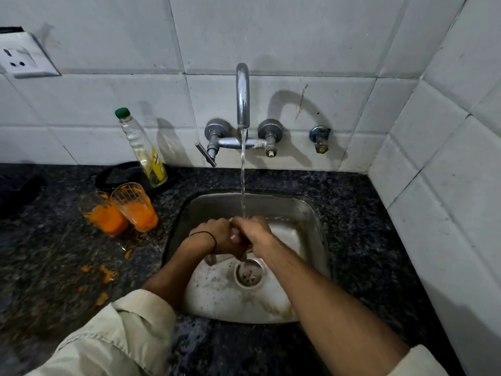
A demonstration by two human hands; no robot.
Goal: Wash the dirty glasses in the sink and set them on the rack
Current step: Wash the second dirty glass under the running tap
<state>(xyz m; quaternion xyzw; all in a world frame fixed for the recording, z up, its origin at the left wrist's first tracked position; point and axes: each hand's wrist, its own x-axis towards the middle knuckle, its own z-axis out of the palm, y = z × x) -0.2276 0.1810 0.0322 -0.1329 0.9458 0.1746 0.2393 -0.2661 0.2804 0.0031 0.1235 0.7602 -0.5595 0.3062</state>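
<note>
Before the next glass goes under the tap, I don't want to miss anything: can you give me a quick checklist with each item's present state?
1. Tap running: ok, the stream lands on the hands.
2. Left hand and right hand free: cannot tell, they are pressed together.
3. Dirty glasses reachable: ok, the left glass and right glass stand upright on the counter beside the sink.
4. Drain clear: ok, no pooled water.
5. Rack located: cannot tell, none in view.
</note>
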